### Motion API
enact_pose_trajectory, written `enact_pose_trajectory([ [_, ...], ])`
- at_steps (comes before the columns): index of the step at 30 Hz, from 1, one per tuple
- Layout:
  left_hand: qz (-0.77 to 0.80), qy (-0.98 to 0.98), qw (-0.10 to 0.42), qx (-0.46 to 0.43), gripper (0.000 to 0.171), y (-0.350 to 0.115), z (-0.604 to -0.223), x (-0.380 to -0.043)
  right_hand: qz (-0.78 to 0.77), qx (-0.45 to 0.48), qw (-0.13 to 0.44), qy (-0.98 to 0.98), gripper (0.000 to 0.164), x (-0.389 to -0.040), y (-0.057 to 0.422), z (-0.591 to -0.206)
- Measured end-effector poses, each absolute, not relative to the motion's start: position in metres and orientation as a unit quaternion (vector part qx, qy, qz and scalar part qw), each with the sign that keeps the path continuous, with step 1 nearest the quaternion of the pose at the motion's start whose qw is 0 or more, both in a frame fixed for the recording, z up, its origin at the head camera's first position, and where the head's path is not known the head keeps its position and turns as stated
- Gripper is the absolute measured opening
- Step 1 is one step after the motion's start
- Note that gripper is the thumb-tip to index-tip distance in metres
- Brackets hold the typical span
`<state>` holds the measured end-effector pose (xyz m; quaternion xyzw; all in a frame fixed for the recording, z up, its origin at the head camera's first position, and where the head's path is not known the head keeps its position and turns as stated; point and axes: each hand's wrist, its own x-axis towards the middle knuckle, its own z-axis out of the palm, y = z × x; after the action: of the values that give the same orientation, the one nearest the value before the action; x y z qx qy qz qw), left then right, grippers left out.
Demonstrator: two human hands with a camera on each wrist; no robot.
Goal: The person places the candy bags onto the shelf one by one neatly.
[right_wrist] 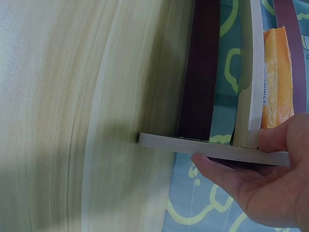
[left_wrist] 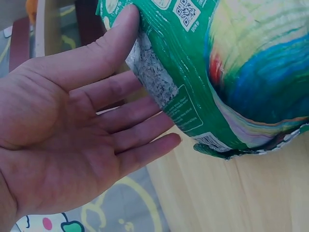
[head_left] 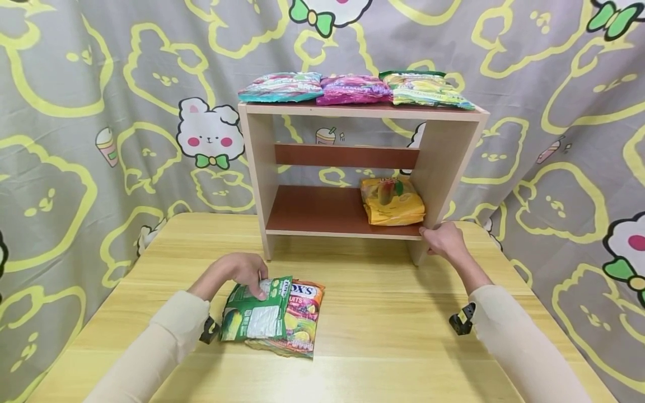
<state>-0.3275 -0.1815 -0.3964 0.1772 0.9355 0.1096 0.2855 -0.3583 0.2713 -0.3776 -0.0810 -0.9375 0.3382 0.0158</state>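
My left hand (head_left: 245,271) pinches the edge of a green candy bag (head_left: 237,313); in the left wrist view the thumb lies on its front and the fingers reach behind it. This bag overlaps an orange-and-pink bag of fruit candy (head_left: 304,319) on the table. At the right, my right hand (head_left: 445,239) grips the lower side panel of a small wooden shelf (head_left: 342,234). In the right wrist view, its thumb is inside by the shelf board and its fingers are on the outer face. A yellow mango candy bag (head_left: 393,201) sits on the lower board near that hand.
On the shelf's top lie a teal-and-pink bag (head_left: 282,88), a purple bag (head_left: 355,89) and a green-and-yellow bag (head_left: 425,89). The shelf stands toward the back of the wooden table (head_left: 373,336). A grey patterned curtain (head_left: 151,112) hangs behind and around it.
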Motion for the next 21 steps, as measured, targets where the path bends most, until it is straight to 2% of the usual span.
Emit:
enact_pose_trajectory([
  [12,0.132,0.937,0.270,0.177,0.025,-0.189,-0.399,-0.331,0.337,-0.082,0.014,-0.938,0.043,-0.358,0.272,-0.377],
  [21,0.184,0.922,0.275,0.200,0.031,-0.204,-0.398,-0.333,0.341,-0.084,0.023,-0.936,0.042,-0.359,0.272,-0.378],
])
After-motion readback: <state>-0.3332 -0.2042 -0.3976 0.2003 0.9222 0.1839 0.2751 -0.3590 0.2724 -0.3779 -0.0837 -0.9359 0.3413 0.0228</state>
